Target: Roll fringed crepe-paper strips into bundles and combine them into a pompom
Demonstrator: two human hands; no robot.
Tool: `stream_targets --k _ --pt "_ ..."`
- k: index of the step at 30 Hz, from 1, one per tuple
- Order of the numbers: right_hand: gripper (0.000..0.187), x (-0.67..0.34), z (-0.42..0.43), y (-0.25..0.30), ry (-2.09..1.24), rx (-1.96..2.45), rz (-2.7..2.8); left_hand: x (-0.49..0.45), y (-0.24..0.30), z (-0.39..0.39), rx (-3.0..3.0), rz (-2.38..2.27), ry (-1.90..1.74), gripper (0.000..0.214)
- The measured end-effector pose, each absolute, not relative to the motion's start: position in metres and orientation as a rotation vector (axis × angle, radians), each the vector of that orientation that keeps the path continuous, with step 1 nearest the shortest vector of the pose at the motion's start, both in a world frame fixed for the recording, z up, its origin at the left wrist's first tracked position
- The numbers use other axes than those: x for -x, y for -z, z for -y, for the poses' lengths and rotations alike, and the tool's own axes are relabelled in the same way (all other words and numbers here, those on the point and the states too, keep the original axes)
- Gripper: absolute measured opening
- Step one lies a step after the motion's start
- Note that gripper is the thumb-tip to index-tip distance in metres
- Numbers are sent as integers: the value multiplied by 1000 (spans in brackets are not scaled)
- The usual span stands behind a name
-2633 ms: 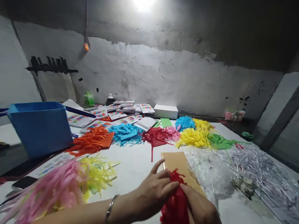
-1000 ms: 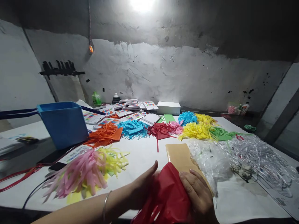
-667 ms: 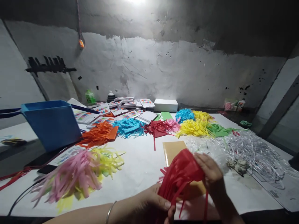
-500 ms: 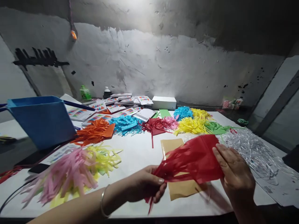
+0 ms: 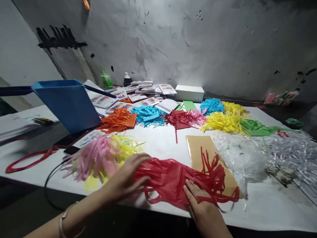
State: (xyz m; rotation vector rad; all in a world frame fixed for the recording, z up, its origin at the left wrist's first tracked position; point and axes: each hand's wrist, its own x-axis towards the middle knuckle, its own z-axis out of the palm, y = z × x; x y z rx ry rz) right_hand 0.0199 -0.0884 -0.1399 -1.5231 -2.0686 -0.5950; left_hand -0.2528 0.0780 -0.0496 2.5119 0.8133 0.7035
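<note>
A red tissue-paper tassel (image 5: 173, 180) lies spread on the white tabletop, its plain middle band flat and cut strips fanning out on both sides. My left hand (image 5: 130, 173) is at its left end, thumb and fingers apart over the strips. My right hand (image 5: 199, 200) rests on the band's right part with the fingers stretched out, and a few strips cross over it. Partly beneath the right strips is a tan sheet (image 5: 198, 148). Left of my left hand sits a pile of pink tassels (image 5: 94, 155) with yellow tassels (image 5: 126, 147) beside it.
Behind are orange (image 5: 116, 120), blue (image 5: 147, 114) and yellow tassels (image 5: 220, 122), and printed packs (image 5: 141, 96). A blue bin (image 5: 70, 109) and red-handled scissors (image 5: 29, 160) are at left. Clear plastic bags (image 5: 240, 155) and silver tinsel (image 5: 292, 148) lie right.
The red tassel, held up between both hands before, now lies on the table with strips spread both ways. My left hand has let go; my right hand lies flat. The view has tilted down.
</note>
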Motion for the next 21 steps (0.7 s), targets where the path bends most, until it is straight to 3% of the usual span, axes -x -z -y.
stream_targets --k 3,5,11,17,21 --pt "36 -19 92 125 542 1505 2119 224 70 -48 -2770 -285 -500 43" --pt "36 -19 94 118 509 1502 2171 205 79 -35 -2811 -177 -421 36" --pt "40 -58 119 123 562 1643 2150 191 93 -34 -2773 -192 -520 27" --pt "35 -103 157 123 959 1919 1415 194 89 -28 -2742 -251 -527 26" --pt "32 -51 130 111 806 1529 1939 187 86 -22 -2751 -264 -593 20"
